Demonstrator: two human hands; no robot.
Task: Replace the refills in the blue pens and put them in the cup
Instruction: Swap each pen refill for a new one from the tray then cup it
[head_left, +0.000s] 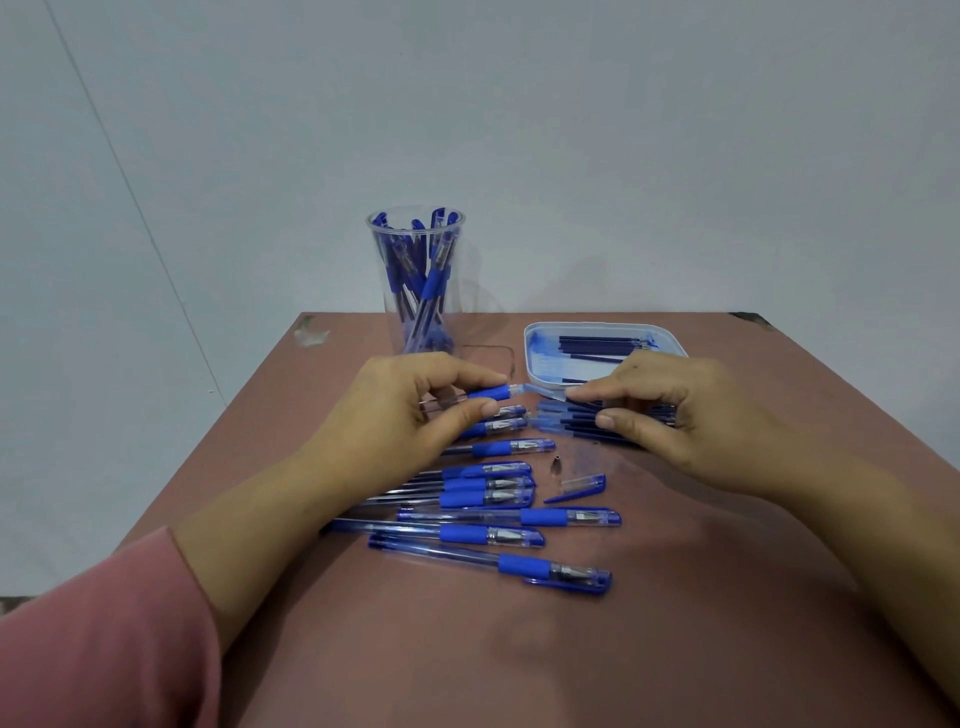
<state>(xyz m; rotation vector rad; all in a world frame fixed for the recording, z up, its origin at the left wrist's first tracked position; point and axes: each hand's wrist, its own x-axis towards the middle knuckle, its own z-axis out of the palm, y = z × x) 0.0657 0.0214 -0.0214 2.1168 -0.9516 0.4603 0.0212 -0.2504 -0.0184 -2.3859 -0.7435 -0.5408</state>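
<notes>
Currently our left hand pinches the pen barrel at its rubber grip, our right hand the slender, probably bendy refill.

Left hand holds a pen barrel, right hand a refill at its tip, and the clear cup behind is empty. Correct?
No: the head view shows the clear cup holding many blue pens. The left hand does hold the pen barrel, the right hand the refill.
</notes>
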